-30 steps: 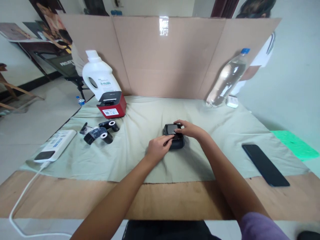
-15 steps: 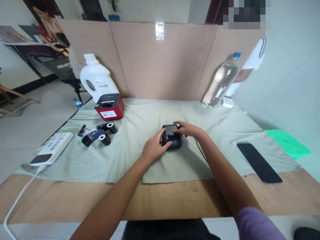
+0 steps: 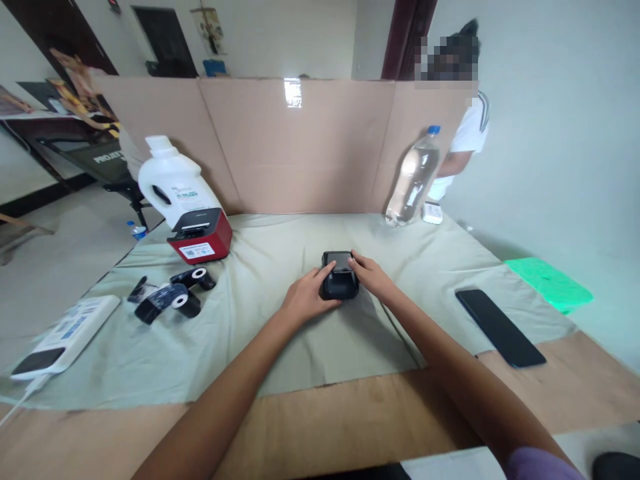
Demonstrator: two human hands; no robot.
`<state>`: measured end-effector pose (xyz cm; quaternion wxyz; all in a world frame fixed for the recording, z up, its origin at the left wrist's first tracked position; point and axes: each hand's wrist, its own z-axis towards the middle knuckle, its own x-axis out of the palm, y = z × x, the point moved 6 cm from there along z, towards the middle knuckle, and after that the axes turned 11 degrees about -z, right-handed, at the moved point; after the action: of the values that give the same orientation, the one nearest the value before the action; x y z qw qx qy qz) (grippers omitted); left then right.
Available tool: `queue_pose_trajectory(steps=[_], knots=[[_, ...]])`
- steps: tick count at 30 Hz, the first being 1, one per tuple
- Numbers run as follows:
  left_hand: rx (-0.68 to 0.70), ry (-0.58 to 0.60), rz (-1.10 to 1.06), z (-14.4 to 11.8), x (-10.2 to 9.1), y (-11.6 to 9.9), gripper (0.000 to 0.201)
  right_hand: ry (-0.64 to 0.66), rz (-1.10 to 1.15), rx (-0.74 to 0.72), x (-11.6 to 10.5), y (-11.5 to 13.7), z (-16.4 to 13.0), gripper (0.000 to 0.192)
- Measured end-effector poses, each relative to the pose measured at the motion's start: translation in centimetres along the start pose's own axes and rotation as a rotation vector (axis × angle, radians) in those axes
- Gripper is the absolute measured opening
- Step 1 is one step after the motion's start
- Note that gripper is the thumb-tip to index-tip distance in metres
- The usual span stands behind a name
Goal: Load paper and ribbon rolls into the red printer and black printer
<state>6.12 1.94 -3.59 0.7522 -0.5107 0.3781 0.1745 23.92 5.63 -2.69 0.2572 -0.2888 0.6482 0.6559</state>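
Note:
A small black box-shaped device [image 3: 341,285], perhaps a portable printer, rests on the pale green cloth in the middle, a grey panel on its top. My left hand [image 3: 306,296] closes around its left side, thumb along the front and a finger on the top edge. From the right, my right hand [image 3: 369,272] holds the opposite side, fingertips at the panel's right edge and the far corner. Its lid looks closed. Nearest on the left lie rolls with white cores and black wrapping [image 3: 173,295].
A red and black printer [image 3: 203,237] stands before a white jug [image 3: 176,181]. A bottle of clear liquid [image 3: 414,177] leans against the cardboard screen [image 3: 305,147]. A phone [image 3: 500,328] lies right, a white power strip-like box [image 3: 67,337] left. A person stands behind the screen.
My right hand's fingers have come down from above the device to its right side. The camera view has shifted upward and to the right; the device stays on the cloth.

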Motion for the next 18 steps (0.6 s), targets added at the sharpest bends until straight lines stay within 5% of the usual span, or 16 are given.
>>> queue_pose_trajectory(steps=[7,11,14,18], knots=[[0.119,0.034,-0.092,13.9,5.5,-4.1,0.099,-0.345,-0.058,-0.013,-9.0,-5.7,4.4,0.067],[0.165,0.092,-0.112,20.5,9.6,-5.4,0.1,-0.469,-0.058,0.039,-12.0,-10.1,7.4,0.065],[0.154,0.136,-0.071,23.2,11.8,-5.6,0.101,-0.465,-0.045,0.062,-12.4,-12.9,9.2,0.064],[0.107,0.139,-0.02,23.5,12.9,-5.9,0.101,-0.422,-0.073,0.068,-12.7,-15.0,10.3,0.069]])
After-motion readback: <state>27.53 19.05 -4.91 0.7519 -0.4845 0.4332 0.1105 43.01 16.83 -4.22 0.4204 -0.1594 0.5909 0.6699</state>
